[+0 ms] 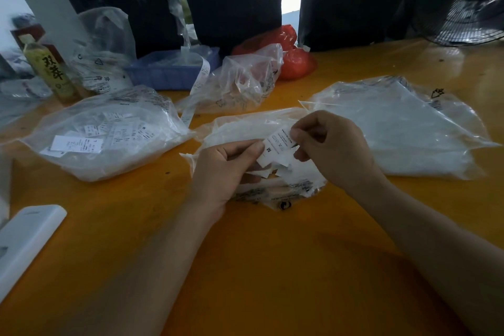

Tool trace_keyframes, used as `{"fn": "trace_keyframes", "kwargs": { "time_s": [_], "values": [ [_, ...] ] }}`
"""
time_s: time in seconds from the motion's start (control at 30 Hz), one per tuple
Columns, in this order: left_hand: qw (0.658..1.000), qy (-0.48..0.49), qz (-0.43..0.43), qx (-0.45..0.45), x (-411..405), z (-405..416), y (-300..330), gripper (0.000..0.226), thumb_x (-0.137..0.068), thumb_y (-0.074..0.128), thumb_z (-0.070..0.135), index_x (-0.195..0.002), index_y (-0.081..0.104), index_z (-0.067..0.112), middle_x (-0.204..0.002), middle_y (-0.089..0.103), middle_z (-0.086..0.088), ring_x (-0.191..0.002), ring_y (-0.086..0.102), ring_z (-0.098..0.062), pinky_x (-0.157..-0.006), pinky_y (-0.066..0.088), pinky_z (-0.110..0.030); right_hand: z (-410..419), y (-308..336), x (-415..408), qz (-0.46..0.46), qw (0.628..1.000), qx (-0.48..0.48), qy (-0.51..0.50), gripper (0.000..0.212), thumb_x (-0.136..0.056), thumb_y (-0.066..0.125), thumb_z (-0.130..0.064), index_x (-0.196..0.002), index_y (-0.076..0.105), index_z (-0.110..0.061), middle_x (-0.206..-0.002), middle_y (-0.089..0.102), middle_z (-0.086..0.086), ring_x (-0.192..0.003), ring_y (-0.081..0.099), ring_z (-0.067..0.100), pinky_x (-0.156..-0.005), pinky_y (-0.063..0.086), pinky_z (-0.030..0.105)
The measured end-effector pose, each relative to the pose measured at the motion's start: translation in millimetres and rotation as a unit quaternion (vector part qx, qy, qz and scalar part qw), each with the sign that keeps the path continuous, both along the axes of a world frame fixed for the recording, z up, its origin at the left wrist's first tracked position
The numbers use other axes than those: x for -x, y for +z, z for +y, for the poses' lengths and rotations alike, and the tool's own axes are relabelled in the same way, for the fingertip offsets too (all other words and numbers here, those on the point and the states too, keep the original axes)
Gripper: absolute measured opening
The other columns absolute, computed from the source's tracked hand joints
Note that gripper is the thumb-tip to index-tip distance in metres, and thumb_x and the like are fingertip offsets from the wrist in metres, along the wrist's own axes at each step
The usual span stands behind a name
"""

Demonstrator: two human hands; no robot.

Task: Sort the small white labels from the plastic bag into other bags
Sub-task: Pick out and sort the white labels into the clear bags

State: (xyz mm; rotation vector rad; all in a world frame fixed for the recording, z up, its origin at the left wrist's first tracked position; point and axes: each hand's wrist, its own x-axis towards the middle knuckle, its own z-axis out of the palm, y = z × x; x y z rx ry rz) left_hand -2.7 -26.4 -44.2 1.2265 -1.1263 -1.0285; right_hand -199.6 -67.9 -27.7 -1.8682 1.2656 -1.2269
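Observation:
A small white label (278,142) marked "M" is pinched between both hands above a clear plastic bag (240,124) in the middle of the orange table. My left hand (226,169) grips a bunch of several white labels and holds the left end of the top one. My right hand (327,144) pinches that label's right end with thumb and forefinger. To the left lies a clear bag of labels (109,133). Another clear bag (403,128) lies flat on the right. A third, crumpled bag (240,82) sits behind.
At the back stand a blue tray (169,73), a red plastic bag (294,60), a drink bottle (50,68) and a puffed clear bag (106,43). A white device (27,237) lies at the left edge. A fan (469,22) stands far right. Dark cloth hangs behind.

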Motion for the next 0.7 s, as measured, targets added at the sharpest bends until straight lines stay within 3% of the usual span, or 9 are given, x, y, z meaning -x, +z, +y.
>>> {"fn": "trace_keyframes", "kwargs": {
  "time_s": [0.17, 0.37, 0.53, 0.7],
  "values": [
    [1.000, -0.005, 0.016, -0.014, 0.9, 1.3, 1.8, 0.018, -0.091, 0.080, 0.027, -0.107, 0.083, 0.020, -0.094, 0.082, -0.008, -0.086, 0.080, -0.032, -0.057, 0.059, -0.022, 7.0, -5.7, -6.3, 0.021, 0.998, 0.018, 0.056, 0.006, -0.096, 0.070, -0.022, -0.097, 0.076, -0.023, -0.078, 0.074, -0.015, -0.068, 0.071, 0.002, -0.066, 0.056, 0.014],
    [0.997, -0.009, 0.068, -0.022, 0.5, 1.8, 4.3, 0.012, -0.090, 0.079, 0.023, -0.100, 0.085, 0.022, -0.096, 0.082, -0.011, -0.086, 0.080, -0.030, -0.055, 0.057, -0.021, 3.6, -4.8, -7.0, 0.004, 0.999, 0.038, 0.002, 0.007, -0.097, 0.068, -0.028, -0.092, 0.072, -0.030, -0.078, 0.073, -0.016, -0.071, 0.070, 0.001, -0.064, 0.056, 0.016],
    [0.997, -0.010, 0.070, -0.026, 0.5, 0.7, 4.2, 0.021, -0.085, 0.081, 0.029, -0.104, 0.084, 0.022, -0.103, 0.082, -0.008, -0.092, 0.080, -0.030, -0.056, 0.057, -0.020, -0.1, -7.1, -6.3, -0.018, 0.998, -0.047, 0.028, 0.015, -0.096, 0.064, -0.043, -0.105, 0.068, -0.031, -0.088, 0.075, -0.016, -0.076, 0.073, 0.006, -0.080, 0.063, 0.042],
    [0.997, -0.006, 0.075, -0.026, 0.9, 0.9, 3.9, 0.033, -0.073, 0.082, 0.036, -0.102, 0.085, 0.020, -0.102, 0.082, -0.009, -0.088, 0.080, -0.028, -0.055, 0.057, -0.020, -3.8, -11.0, -5.0, -0.024, 0.996, -0.078, 0.019, 0.017, -0.093, 0.072, -0.040, -0.107, 0.065, -0.034, -0.086, 0.075, -0.019, -0.074, 0.073, 0.005, -0.078, 0.063, 0.040]
  ]
}}
